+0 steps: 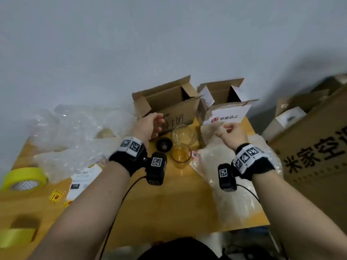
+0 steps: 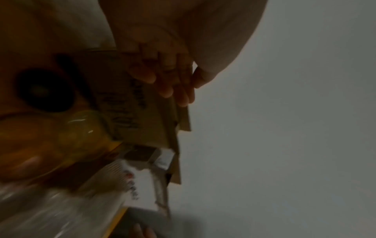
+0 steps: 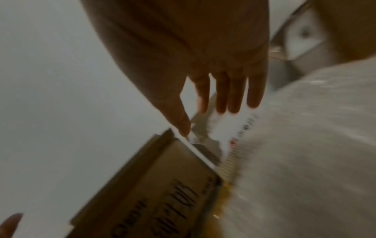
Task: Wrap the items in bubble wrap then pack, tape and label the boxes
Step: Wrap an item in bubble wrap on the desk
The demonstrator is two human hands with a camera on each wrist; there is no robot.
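I see the yellow-orange wooden worktop (image 1: 169,203) pushed against a pale grey wall (image 1: 150,34), with a big brown cardboard carton printed in black characters (image 1: 309,152) standing off its right edge. Crumpled clear bubble wrap (image 1: 75,132) is heaped over the worktop's far left, and a second sheet of bubble wrap (image 1: 231,184) lies flat along the right side. At the back stand two open boxes side by side: the brown cardboard box with black lettering (image 1: 169,107) on the left and the smaller cardboard box with a white printed flap (image 1: 225,107) on the right. A roll of yellow tape (image 1: 24,179) sits near the left edge, with white printed labels (image 1: 84,179) and small yellow stickers (image 1: 56,196) beside it. In front of the boxes are two clear glass cups (image 1: 181,154), one just behind the other, and a small round black lid (image 1: 164,144) close to their left.

My left hand (image 1: 150,126) hovers at the front of the lettered box, fingers (image 2: 168,83) loosely curled with nothing in them. My right hand (image 1: 231,132) hangs just below the white flap; in the right wrist view its fingers (image 3: 234,95) stretch out straight and hold nothing, though blur hides whether they touch the flap.
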